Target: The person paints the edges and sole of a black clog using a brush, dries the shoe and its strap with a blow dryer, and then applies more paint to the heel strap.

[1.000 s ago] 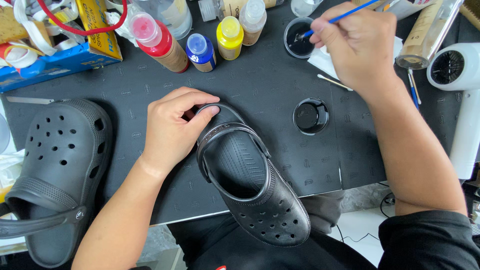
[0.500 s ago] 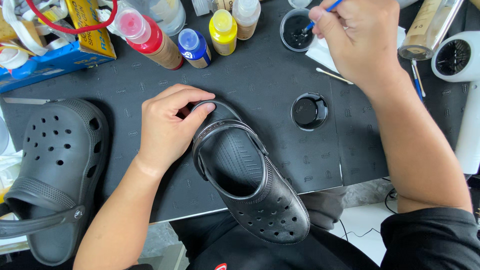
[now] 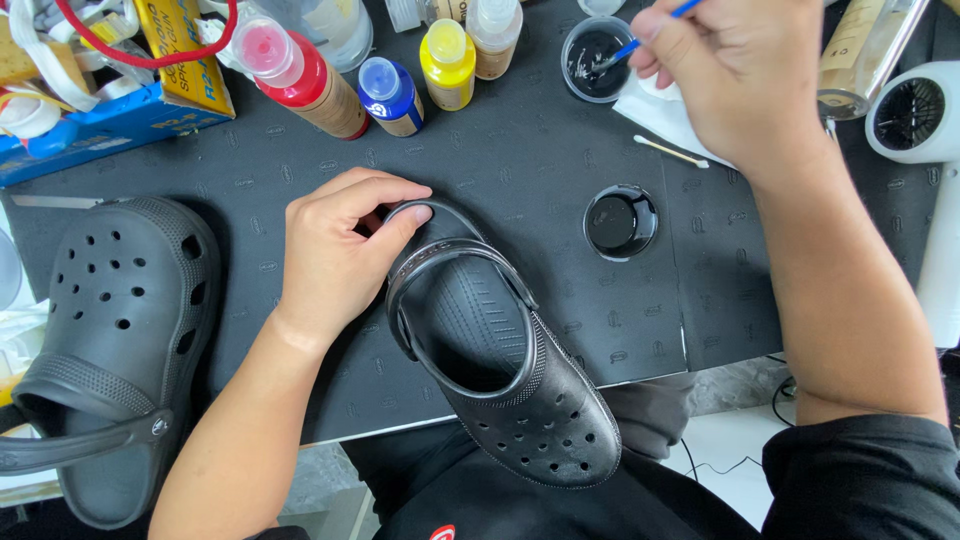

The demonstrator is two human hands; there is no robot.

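Clog pinned on the worktop, brush loading paint.
Left hand fingers clamp its heel strap, steadying it toe-out over the edge; right hand fingers pinch the brush, its tip in the paint cup.

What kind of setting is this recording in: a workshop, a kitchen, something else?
Most likely a craft or shoe-painting workbench. Squeeze bottles of paint line the back of a black mat, the right hand dips a fine brush into a small pot, and the left hand steadies a black clog.
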